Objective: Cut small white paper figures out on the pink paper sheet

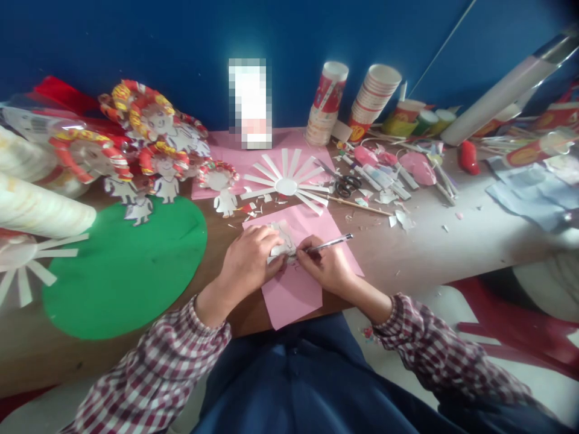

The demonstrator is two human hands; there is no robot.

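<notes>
Left of the pink sheet (296,295) lies a green oval (131,277). On the sheet, the left hand's (246,256) fingers, close together, hold a white cutout (283,237); the right hand's (332,265) fingers are clamped on a pen (335,242). Behind the sheet, rightward, stand paper cups (373,99) nested in stacks; farther right of it, small pots (425,120) have contents too blurred to tell.

pen (333,242) looks glossy plastic, paper sht (294,295) matt, tbl (434,250) smooth wood, sleeves (158,355) cloth.
</notes>
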